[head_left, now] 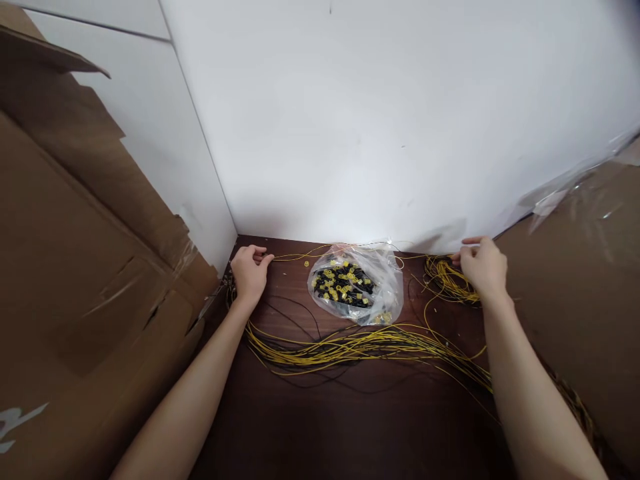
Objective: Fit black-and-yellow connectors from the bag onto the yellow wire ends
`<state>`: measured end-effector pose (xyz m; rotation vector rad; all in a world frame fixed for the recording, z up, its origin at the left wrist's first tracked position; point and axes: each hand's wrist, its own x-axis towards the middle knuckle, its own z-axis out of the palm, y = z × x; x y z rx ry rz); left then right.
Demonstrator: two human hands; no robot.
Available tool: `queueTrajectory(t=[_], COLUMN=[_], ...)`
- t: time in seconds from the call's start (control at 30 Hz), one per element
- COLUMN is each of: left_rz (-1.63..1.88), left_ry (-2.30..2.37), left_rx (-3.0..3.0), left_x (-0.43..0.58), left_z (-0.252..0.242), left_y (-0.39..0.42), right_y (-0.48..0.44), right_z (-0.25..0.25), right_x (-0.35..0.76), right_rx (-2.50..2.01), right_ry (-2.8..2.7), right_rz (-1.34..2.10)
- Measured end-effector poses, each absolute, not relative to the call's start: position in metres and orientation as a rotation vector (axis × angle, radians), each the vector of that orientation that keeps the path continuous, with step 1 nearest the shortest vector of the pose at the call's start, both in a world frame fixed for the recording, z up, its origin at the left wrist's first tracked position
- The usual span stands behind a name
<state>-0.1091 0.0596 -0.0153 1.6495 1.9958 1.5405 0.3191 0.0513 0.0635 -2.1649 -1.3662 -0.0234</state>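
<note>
My left hand is closed in a pinch on thin yellow wire, which runs rightward behind the plastic bag. Over on the right, my right hand is closed at the edge of a coiled bundle of yellow and black wires; its fingertips pinch wire there. Between the hands lies a clear plastic bag holding many small yellow and black parts. Nearer to me, a long loose bundle of yellow and black wires stretches across the dark tabletop, passing below both forearms.
A large cardboard box borders the left side. Another cardboard surface with clear plastic film stands at the right. A white wall closes off the back. One small yellow piece lies beside the bag.
</note>
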Motion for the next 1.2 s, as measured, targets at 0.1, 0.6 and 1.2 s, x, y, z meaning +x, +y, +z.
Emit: queueTrajectory(t=[0.1,0.6,1.2], left_rz=[1.393,0.996,0.926], left_ry=[2.054,2.263,1.369], left_rx=[1.793,2.082,2.546], left_x=[-0.109,-0.110,-0.035], left_z=[-0.016,-0.012,0.018], left_y=[0.058,0.053,-0.001], right_y=[0.045,-0.046,-0.064], right_z=[0.051,0.048,0.000], right_x=[0.312,0.166,0.121], right_rx=[-2.286,-1.112,-1.251], right_ry=[-1.518,-2.356,-2.360], right_rz=[-0.101,0.264,0.219])
